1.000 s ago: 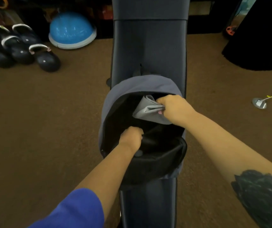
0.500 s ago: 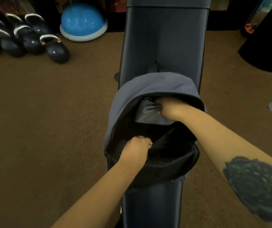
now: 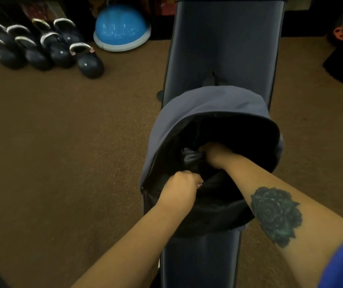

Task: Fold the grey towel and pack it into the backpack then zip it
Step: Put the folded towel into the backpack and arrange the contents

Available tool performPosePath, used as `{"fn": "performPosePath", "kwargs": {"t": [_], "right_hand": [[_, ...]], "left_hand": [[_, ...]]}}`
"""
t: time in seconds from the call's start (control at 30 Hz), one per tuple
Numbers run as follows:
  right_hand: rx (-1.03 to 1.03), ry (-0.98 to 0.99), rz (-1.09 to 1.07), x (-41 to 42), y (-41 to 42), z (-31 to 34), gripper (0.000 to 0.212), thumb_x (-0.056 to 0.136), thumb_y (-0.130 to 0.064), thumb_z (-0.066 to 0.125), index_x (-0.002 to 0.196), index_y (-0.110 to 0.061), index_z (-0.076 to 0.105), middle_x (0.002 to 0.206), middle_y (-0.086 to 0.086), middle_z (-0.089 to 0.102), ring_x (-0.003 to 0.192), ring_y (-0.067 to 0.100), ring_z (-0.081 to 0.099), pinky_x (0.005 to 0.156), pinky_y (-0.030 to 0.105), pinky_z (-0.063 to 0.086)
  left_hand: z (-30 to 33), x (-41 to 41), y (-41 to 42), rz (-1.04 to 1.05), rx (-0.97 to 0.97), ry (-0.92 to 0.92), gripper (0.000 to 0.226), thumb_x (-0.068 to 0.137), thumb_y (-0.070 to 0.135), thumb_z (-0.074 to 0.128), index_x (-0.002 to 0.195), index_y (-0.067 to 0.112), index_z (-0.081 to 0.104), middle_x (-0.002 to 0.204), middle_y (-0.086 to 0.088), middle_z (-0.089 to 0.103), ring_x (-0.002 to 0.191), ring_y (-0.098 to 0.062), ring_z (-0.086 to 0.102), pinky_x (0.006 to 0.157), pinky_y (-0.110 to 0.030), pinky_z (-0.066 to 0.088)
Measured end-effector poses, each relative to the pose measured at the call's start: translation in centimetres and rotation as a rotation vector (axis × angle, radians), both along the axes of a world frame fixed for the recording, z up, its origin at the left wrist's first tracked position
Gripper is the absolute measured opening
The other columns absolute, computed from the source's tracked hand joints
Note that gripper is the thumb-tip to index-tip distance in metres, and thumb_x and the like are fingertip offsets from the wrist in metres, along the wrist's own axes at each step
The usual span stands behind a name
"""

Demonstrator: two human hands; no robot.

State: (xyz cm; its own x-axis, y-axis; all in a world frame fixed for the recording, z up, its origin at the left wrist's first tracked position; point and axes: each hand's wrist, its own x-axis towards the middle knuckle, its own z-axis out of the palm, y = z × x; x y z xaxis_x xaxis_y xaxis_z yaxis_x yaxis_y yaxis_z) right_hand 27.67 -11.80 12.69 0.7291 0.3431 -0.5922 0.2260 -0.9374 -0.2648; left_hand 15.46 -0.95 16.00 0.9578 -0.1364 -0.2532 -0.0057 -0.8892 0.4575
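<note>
Soft folded grey cloth towel (image 3: 189, 160) sits deep inside the open dark grey fabric backpack (image 3: 212, 104), which lies on a long dark padded bench (image 3: 224, 44). The right hand (image 3: 214, 152) is inside the opening with fingers curled around the towel. The left hand (image 3: 178, 189) grips the near black edge of the opening and holds it apart. The towel looks light and limp, so I judge it will crumple easily; it is better to hold it across the folded bundle. The zipper is not yet closed.
</note>
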Motion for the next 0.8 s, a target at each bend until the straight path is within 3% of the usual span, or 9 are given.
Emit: {"fn": "performPosePath", "kwargs": {"t": [0.1, 0.2, 0.33, 0.43, 0.5, 0.6, 0.67, 0.8], "right_hand": [[-0.022, 0.015, 0.013, 0.0, 0.0, -0.2, 0.033, 0.096, -0.014, 0.047, 0.127, -0.017, 0.057, 0.136, 0.011, 0.054, 0.123, 0.029, 0.052, 0.099, 0.031, 0.040], [0.071, -0.014, -0.063, 0.5, -0.9, 0.8, 0.041, 0.087, -0.019, 0.064, 0.127, -0.022, 0.058, 0.135, 0.007, 0.055, 0.122, 0.028, 0.052, 0.098, 0.031, 0.041], [0.186, -0.193, -0.199, 0.2, -3.0, 3.5, 0.027, 0.096, -0.018, 0.050, 0.117, -0.021, 0.065, 0.124, 0.011, 0.062, 0.110, 0.030, 0.057, 0.088, 0.031, 0.043], [0.177, -0.194, -0.114, -1.2, -4.1, 5.2, 0.038, 0.099, -0.039, 0.038, 0.115, -0.016, 0.064, 0.121, 0.015, 0.060, 0.114, 0.032, 0.051, 0.089, 0.036, 0.042], [0.110, -0.150, -0.090, -1.5, -4.6, 5.4, 0.045, 0.092, -0.053, 0.043, 0.114, -0.019, 0.064, 0.126, 0.014, 0.056, 0.117, 0.031, 0.047, 0.089, 0.037, 0.040], [0.020, -0.072, -0.105, -1.0, -5.0, 5.0, 0.038, 0.088, -0.038, 0.060, 0.118, -0.015, 0.064, 0.124, 0.014, 0.058, 0.110, 0.033, 0.054, 0.087, 0.036, 0.043], [0.040, -0.068, -0.192, -0.5, -4.8, 4.7, 0.030, 0.091, -0.023, 0.058, 0.117, -0.009, 0.064, 0.118, 0.019, 0.061, 0.107, 0.036, 0.056, 0.088, 0.037, 0.043], [0.141, -0.151, -0.425, 0.3, -4.2, 3.4, 0.025, 0.093, -0.013, 0.051, 0.112, -0.002, 0.063, 0.114, 0.021, 0.061, 0.105, 0.037, 0.056, 0.083, 0.036, 0.042]], "left_hand": [[0.0, 0.0, 0.0, 0.000, 0.008, 0.007, 0.027, 0.093, 0.008, 0.046, 0.110, 0.016, 0.066, 0.109, -0.007, 0.067, 0.102, -0.024, 0.061, 0.086, -0.032, 0.048], [0.6, 1.3, 0.0, -0.021, 0.012, 0.123, 0.028, 0.094, 0.015, 0.046, 0.115, 0.014, 0.064, 0.117, -0.009, 0.063, 0.108, -0.026, 0.059, 0.094, -0.036, 0.047], [1.5, 3.5, 0.0, 0.062, -0.059, 0.101, 0.028, 0.093, 0.016, 0.050, 0.114, 0.015, 0.067, 0.116, -0.013, 0.066, 0.108, -0.029, 0.061, 0.097, -0.035, 0.047], [1.4, 5.2, 0.1, 0.115, -0.087, 0.054, 0.025, 0.092, 0.017, 0.053, 0.111, 0.018, 0.069, 0.110, -0.010, 0.070, 0.102, -0.025, 0.064, 0.094, -0.034, 0.049], [1.0, 6.7, 0.4, 0.143, -0.106, 0.068, 0.023, 0.092, 0.018, 0.054, 0.108, 0.020, 0.070, 0.106, -0.008, 0.071, 0.100, -0.023, 0.064, 0.094, -0.035, 0.050], [0.2, 8.7, 1.2, 0.154, -0.168, 0.048, 0.021, 0.090, 0.018, 0.057, 0.105, 0.020, 0.071, 0.108, -0.003, 0.071, 0.104, -0.019, 0.063, 0.099, -0.035, 0.047], [-0.2, 9.9, 1.6, 0.120, -0.188, 0.042, 0.022, 0.089, 0.014, 0.058, 0.107, 0.016, 0.071, 0.112, -0.004, 0.070, 0.109, -0.020, 0.061, 0.102, -0.031, 0.044], [-1.1, 11.3, 2.1, 0.124, -0.199, 0.103, 0.029, 0.088, 0.005, 0.058, 0.115, 0.012, 0.067, 0.119, -0.011, 0.066, 0.114, -0.024, 0.059, 0.104, -0.033, 0.042]]}}
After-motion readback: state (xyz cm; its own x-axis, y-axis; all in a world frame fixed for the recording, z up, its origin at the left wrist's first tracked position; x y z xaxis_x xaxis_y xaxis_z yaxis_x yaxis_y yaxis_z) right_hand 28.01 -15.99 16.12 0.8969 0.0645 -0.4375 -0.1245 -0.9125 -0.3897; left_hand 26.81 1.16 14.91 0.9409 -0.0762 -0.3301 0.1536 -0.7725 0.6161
